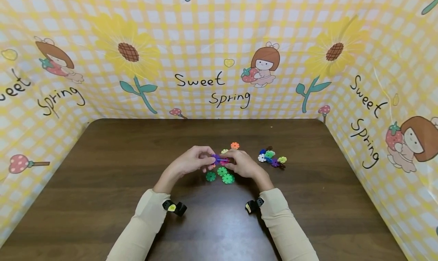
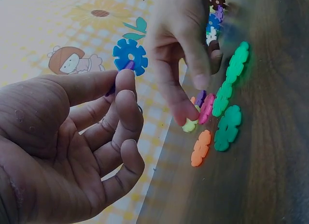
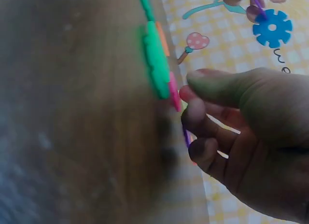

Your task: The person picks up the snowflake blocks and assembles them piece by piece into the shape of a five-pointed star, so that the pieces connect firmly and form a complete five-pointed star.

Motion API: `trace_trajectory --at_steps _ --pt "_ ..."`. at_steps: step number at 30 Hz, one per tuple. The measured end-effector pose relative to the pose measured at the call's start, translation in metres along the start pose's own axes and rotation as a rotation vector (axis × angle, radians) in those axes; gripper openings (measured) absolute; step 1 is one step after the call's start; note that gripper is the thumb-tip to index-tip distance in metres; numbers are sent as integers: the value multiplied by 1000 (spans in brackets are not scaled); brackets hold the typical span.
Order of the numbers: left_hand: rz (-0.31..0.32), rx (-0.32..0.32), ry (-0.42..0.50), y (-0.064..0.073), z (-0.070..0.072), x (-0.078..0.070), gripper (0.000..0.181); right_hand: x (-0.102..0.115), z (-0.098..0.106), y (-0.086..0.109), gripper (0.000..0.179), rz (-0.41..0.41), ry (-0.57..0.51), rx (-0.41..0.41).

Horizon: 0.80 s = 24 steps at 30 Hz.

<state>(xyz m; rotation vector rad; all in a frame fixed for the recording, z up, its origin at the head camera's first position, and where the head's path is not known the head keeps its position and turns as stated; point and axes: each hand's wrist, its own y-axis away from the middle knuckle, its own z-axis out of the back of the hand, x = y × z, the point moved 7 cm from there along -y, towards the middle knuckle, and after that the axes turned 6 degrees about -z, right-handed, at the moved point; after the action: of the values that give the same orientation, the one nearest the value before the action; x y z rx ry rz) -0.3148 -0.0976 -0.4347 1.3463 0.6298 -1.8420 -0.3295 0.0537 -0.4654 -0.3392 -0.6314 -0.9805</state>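
My left hand (image 1: 193,161) pinches the edge of a purple snowflake disc (image 2: 113,88) between thumb and index finger. A blue snowflake disc (image 2: 140,55) is slotted crosswise onto that purple one, held above the table. My right hand (image 1: 243,164) hovers just to the right with loosely bent fingers and nothing between them. Below its fingertips lie a pink disc (image 2: 206,108), a second purple disc (image 2: 200,97) and a pale yellow disc (image 2: 189,126). Several green discs (image 1: 228,179) lie nearer to me, and an orange disc (image 2: 201,148) is close by.
Another orange disc (image 1: 235,145) lies farther back on the brown wooden table (image 1: 137,139). To the right is a loose heap of mixed discs (image 1: 269,154) in blue, white, green, purple, yellow and brown. A checkered printed cloth (image 1: 202,44) stands around the table's back and sides.
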Motion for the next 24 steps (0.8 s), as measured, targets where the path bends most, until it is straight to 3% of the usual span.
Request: trace_trajectory --at_steps 4,10,17,24 --pt "3 17 10 0 -2 -1 12 -2 -1 0 33 -30 94 -10" --pt "26 12 -23 1 0 0 16 -11 -1 2 27 -132 90 1" --pt "37 -7 -62 1 2 2 18 -15 2 5 23 -192 71 23" --pt "33 -2 -77 1 3 2 18 -17 4 12 29 -270 150 55"
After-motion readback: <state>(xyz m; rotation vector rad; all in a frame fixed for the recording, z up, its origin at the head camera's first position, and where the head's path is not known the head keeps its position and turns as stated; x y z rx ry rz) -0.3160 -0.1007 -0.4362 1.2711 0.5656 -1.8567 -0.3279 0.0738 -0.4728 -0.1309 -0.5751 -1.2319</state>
